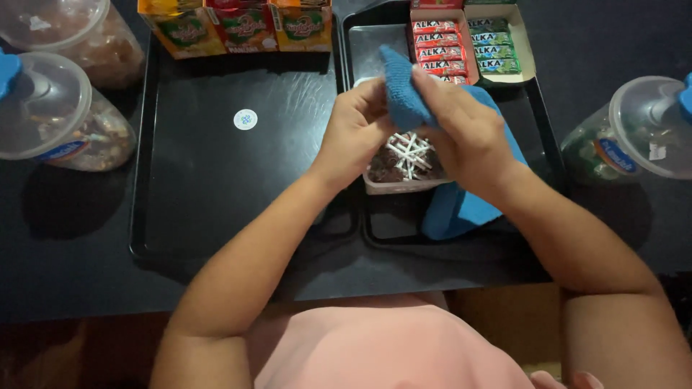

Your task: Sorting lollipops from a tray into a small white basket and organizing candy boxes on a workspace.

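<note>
My left hand (355, 130) grips the near rim of a small clear plastic tub (404, 184) holding dark wrapped sweets with white sticks. My right hand (467, 130) is closed on a blue cloth (404, 90), pressing it against the tub's top edge. The cloth's loose end hangs down at the right of the tub over the right black tray (537, 108). The far side of the tub is hidden by both hands.
A left black tray (216, 166) carries three colourful cartons (241, 25) along its far edge. An open box of red and green candy bars (468, 43) sits on the right tray. Clear lidded jars stand at the left (54, 112) and right (638, 130) on the dark table.
</note>
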